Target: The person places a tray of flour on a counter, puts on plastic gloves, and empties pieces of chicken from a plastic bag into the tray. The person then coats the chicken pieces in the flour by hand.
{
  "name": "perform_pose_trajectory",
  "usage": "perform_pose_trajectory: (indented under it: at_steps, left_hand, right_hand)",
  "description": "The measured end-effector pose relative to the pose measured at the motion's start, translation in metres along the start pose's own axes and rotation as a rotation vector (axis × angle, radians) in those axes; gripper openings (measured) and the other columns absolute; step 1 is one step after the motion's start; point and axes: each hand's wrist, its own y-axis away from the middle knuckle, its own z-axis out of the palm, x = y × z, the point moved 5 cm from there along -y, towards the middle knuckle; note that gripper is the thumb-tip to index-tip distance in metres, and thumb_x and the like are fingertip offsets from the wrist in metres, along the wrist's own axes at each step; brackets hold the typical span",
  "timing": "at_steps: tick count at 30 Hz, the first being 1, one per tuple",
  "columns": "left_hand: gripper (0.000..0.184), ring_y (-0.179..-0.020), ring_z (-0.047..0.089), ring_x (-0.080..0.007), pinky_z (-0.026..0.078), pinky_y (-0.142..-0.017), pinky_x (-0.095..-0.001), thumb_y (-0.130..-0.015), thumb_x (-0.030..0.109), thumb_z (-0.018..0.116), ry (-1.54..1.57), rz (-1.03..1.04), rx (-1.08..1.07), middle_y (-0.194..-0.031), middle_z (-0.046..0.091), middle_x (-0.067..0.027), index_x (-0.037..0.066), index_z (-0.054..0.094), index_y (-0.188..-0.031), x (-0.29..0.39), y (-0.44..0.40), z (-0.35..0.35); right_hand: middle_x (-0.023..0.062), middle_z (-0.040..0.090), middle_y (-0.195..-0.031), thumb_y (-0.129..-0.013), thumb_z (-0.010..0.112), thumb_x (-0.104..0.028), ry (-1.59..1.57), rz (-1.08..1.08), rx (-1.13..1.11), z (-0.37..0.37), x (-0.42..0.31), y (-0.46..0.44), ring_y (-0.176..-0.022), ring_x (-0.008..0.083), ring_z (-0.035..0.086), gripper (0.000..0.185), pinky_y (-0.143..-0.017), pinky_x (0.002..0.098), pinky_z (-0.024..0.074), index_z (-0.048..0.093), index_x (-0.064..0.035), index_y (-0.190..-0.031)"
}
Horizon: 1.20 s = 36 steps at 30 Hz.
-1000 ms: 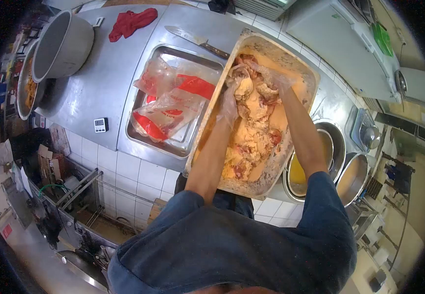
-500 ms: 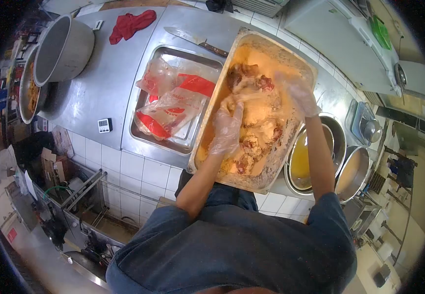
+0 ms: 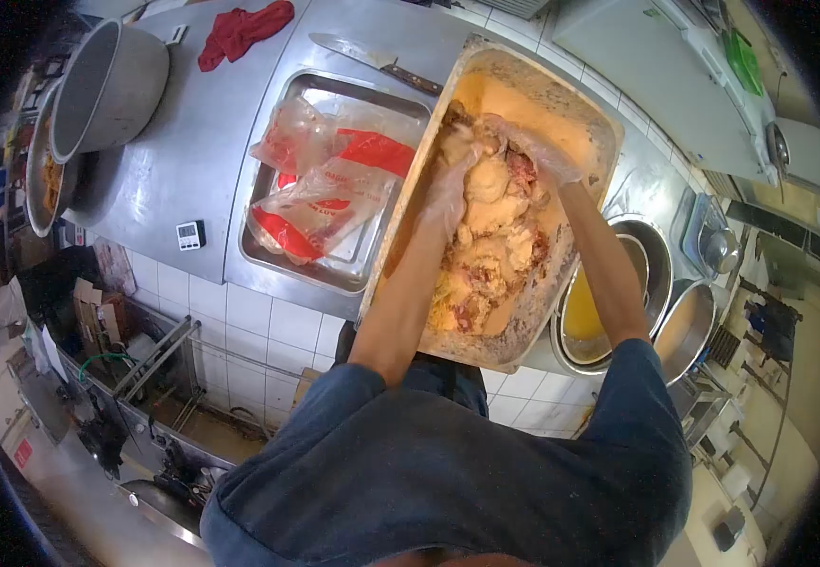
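Note:
A deep rectangular tub [image 3: 575,106] holds orange-tinted flour and floured pieces of raw meat [image 3: 490,217]. My left hand [image 3: 449,184], in a clear plastic glove, reaches in over the tub's left side and touches the meat near the far end. Opposite it, my right hand [image 3: 540,161], also gloved, lies against the same pile from the right. The fingers of both hands are partly buried among the meat and flour, so their grip is hidden. Left of the tub, a steel tray [image 3: 358,274] holds red and clear plastic bags [image 3: 334,180].
A knife [image 3: 372,61] lies beyond the tray. Further left are a red cloth [image 3: 242,33], a timer [image 3: 190,235] and a large pot [image 3: 112,90]. Bowls stand to the right, one with yellow liquid [image 3: 582,307], another with cloudy liquid [image 3: 682,331].
Half a second ago my hands were farther apart, the right one raised near the tub's right side. Both have come together on the meat at the far end.

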Motion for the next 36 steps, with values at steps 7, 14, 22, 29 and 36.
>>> perform_pose_trajectory:
  at_steps: [7, 14, 22, 29, 36]
  left_hand:
    - [0.060, -0.105, 0.067, -0.0329, 0.052, -0.090, -0.0423, -0.100, 0.043, 0.058, -0.692, 0.116, 0.086, -0.117, 0.067, -0.0242, -0.003, 0.052, -0.138, 0.036, 0.045, 0.036]
    - [0.063, -0.089, 0.068, -0.0439, 0.052, -0.081, -0.0510, -0.096, 0.052, 0.058, -1.412, 0.450, 0.417, -0.091, 0.069, -0.0296, -0.009, 0.065, -0.106, 0.044, 0.140, -0.008]
    - [0.071, -0.086, 0.068, -0.0426, 0.053, -0.086, -0.0490, -0.084, 0.048, 0.076, -1.045, 0.170, 0.532, -0.091, 0.069, -0.0302, -0.017, 0.061, -0.110, 0.016, 0.138, -0.029]
    - [0.067, -0.101, 0.065, -0.0319, 0.050, -0.093, -0.0387, -0.084, 0.045, 0.080, -0.632, 0.228, 0.452, -0.112, 0.068, -0.0207, -0.009, 0.063, -0.118, -0.009, 0.055, -0.047]
    - [0.052, -0.111, 0.061, -0.0250, 0.048, -0.098, -0.0339, -0.088, 0.017, 0.079, -0.053, 0.364, 0.037, -0.122, 0.064, -0.0131, -0.007, 0.055, -0.128, 0.018, 0.062, -0.010]
  right_hand:
    - [0.0120, 0.053, -0.145, -0.106, 0.052, -0.029, -0.580, 0.105, 0.219, 0.030, -0.056, 0.097, -0.131, 0.0221, 0.053, 0.047, -0.110, 0.0378, 0.0452, 0.048, -0.0059, -0.147]
    - [0.0085, 0.061, -0.133, -0.098, 0.056, -0.017, 0.500, -0.330, 0.081, -0.015, -0.042, 0.095, -0.124, 0.0214, 0.054, 0.048, -0.111, 0.0352, 0.0386, 0.052, -0.0093, -0.146]
    - [0.0109, 0.065, -0.113, -0.099, 0.056, -0.028, 0.324, -0.716, 0.209, 0.012, -0.020, -0.074, -0.095, 0.0280, 0.061, 0.043, -0.091, 0.0411, 0.0498, 0.059, -0.0108, -0.138]
    - [0.0055, 0.067, -0.112, -0.098, 0.062, -0.034, -0.433, 0.125, -0.074, 0.057, -0.084, -0.004, -0.098, 0.0204, 0.062, 0.044, -0.089, 0.0367, 0.0515, 0.063, -0.0063, -0.132]
    - [0.0067, 0.065, -0.127, -0.095, 0.066, -0.036, -0.321, 0.070, -0.213, 0.064, -0.045, 0.009, -0.113, 0.0158, 0.061, 0.052, -0.093, 0.0278, 0.0500, 0.059, -0.0035, -0.135]
